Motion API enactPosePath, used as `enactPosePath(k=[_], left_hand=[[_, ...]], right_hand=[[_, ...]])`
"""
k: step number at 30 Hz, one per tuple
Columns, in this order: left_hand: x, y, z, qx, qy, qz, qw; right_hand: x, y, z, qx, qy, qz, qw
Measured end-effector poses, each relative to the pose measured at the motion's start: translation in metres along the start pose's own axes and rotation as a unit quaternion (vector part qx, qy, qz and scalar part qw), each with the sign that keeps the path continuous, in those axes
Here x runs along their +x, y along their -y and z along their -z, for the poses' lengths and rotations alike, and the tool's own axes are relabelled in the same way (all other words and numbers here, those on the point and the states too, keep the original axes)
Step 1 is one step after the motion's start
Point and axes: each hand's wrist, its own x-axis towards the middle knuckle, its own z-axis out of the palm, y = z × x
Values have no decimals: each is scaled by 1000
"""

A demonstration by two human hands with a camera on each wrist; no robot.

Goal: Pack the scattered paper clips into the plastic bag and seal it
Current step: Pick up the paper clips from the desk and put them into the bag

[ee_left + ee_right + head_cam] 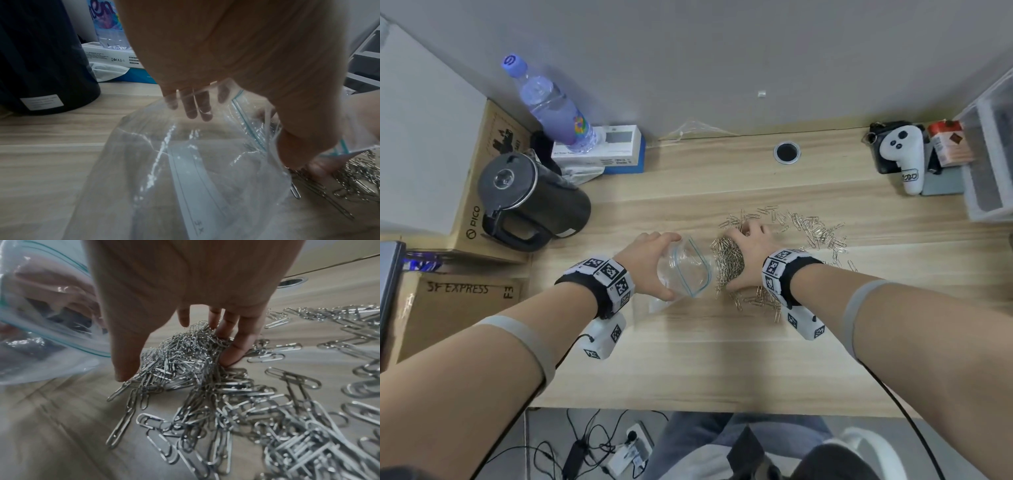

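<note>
The work looks to be near its start. The left hand (650, 265) holds the bag (686, 270) at its mouth, fingers curled on the rim, so the opening with the blue-green zip line stands wide and faces to the right, low over the desk (688, 359). In the left wrist view, some fingers (193, 105) show through the clear plastic. I see no clips lying in the bag there, though the plastic is shiny and part of it is hidden, so I cannot be fully sure.

The right hand (748, 253) is cupped around a heap of clips (729, 262) directly beside the mouth of the bag. In the right wrist view its fingers (236, 344) and thumb curl round this heap, which still lies on the desk and is not lifted.

Many other clips remain spread on the desk, behind and to the right of the right hand, and some near the wrist.

So, in my judgement, almost all is left: this heap must go into the bag, then the rest must be gathered and put in, and at the end the zip must be pressed closed. The seal is fully open now.
</note>
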Motion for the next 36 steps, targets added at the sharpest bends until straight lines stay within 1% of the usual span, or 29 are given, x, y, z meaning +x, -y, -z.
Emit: enactPosePath(k=[6,12,18,22,25,28,31,34,36], left_hand=[[2,2,0,-2,-2,0,1000],[4,5,2,2,-7,-1,1000],[6,3,4,4,-7,-9,1000],[8,0,5,7,-4,-11,1000],[9,-4,5,7,0,-13,1000],[8,-9,6,10,6,-17,1000],[9,-13,8,11,8,-17,1000],[9,-18,9,2,6,-18,1000],[8,-23,10,-11,2,-14,1000]], right_hand=[[7,9,-8,-47,12,-7,999],[6,3,-7,0,3,12,1000],[1,-4,-1,23,3,-5,1000],[3,-5,9,32,5,-32,999],[-1,-7,18,83,-20,-45,995],[-7,-2,29,143,-30,-32,989],[-12,11,41,231,-43,-14,972],[-13,32,44,283,-16,24,959],[-11,45,40,299,-1,51,953]])
